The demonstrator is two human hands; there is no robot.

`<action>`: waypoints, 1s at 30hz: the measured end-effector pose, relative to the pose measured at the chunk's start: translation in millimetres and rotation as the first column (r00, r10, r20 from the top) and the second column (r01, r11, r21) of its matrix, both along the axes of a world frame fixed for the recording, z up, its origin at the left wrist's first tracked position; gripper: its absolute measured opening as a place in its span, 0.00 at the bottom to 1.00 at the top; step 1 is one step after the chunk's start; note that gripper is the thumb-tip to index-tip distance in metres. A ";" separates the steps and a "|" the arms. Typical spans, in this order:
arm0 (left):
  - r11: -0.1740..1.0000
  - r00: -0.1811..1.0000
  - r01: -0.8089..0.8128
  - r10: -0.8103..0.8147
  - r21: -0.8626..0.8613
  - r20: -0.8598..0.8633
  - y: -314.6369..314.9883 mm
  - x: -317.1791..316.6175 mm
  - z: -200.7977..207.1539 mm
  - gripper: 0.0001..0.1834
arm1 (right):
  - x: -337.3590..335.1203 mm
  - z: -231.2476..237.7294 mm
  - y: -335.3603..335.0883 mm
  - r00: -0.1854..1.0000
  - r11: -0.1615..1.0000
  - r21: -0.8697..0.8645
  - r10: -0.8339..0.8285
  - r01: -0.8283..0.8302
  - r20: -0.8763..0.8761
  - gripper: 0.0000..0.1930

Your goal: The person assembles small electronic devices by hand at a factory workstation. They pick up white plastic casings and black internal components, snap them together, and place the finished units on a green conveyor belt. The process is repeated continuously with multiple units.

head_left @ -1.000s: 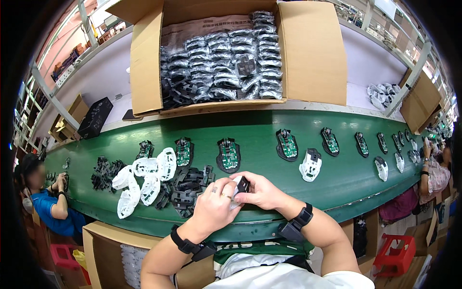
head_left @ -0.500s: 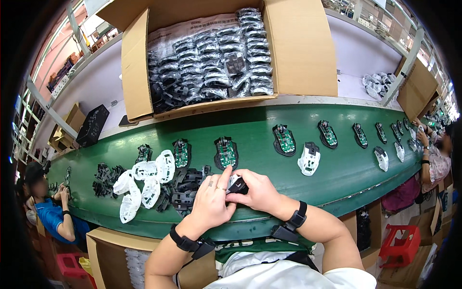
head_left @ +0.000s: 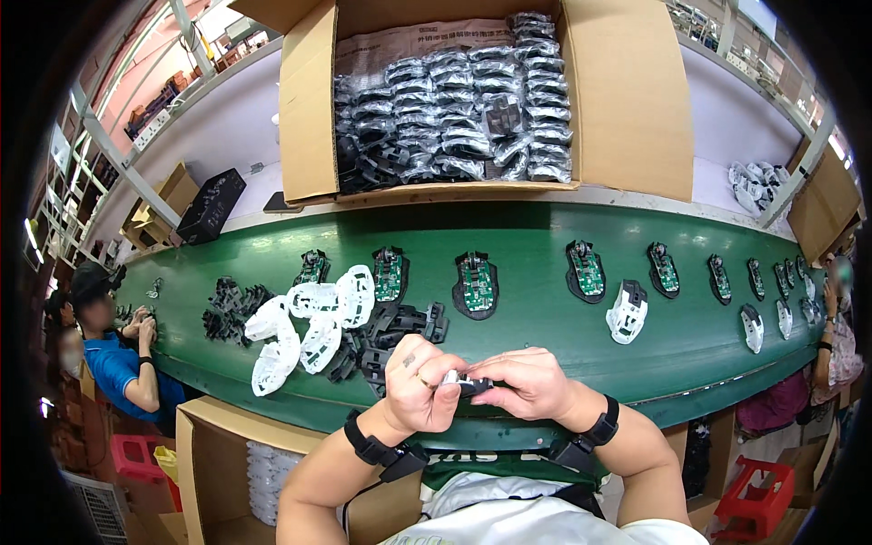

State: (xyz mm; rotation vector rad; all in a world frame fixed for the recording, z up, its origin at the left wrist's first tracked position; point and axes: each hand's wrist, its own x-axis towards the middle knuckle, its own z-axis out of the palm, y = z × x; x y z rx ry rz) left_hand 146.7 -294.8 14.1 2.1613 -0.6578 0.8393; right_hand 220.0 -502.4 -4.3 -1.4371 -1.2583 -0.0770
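Note:
My left hand and my right hand meet over the near edge of the green belt, both closed on one small mouse shell part. The part is black with a white area; my fingers and thumbs hide much of it. Left of my hands lie a pile of black plastic mouse parts and several white mouse shells, partly overlapping. Just beyond my hands is a black mouse base with a green circuit board. A white mouse shell with dark parts lies to the right.
An open cardboard box of wrapped black parts stands behind the green belt. More mouse bases with boards line the belt. Co-workers sit at the far left and far right. Below are a carton and red stool.
The view has shifted, so the scene sits farther right. My hands have turned the part and drawn slightly apart, with fingertips now at its two ends.

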 end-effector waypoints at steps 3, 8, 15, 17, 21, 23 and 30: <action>0.996 0.989 -0.068 0.074 0.055 -0.128 3.0 9.2 7.5 0.19 | 15.5 2.1 -4.8 0.974 0.975 -0.092 -0.208 0.200 -0.094 0.11; 0.694 0.741 -0.642 0.671 0.325 0.030 56.6 26.3 -3.1 0.29 | 70.8 9.0 -49.5 0.705 0.228 -0.812 -0.649 0.537 0.285 0.16; 0.417 0.446 -0.617 0.884 0.667 -0.139 77.9 35.2 -17.8 0.26 | 17.3 10.4 9.4 0.876 0.759 -0.477 -0.255 0.444 0.410 0.20; 0.469 0.456 -0.631 0.869 0.619 -0.193 89.2 35.5 -24.1 0.22 | 6.3 -0.2 42.8 0.861 0.783 -0.462 -0.176 0.417 0.477 0.25; 0.491 0.541 -0.707 0.839 0.509 -0.058 99.8 35.6 -33.2 0.16 | 27.6 -27.7 78.7 0.847 0.799 -0.435 -0.166 0.416 0.505 0.12; 0.514 0.576 -0.765 0.815 0.389 0.056 98.5 38.9 -26.1 0.15 | 41.0 -36.9 80.5 0.814 0.815 -0.372 -0.196 0.445 0.546 0.09; 0.884 0.882 -0.463 0.451 -0.071 -0.138 56.1 30.2 7.3 0.11 | 17.5 -20.5 35.8 0.907 0.920 -0.346 -0.297 0.187 -0.300 0.12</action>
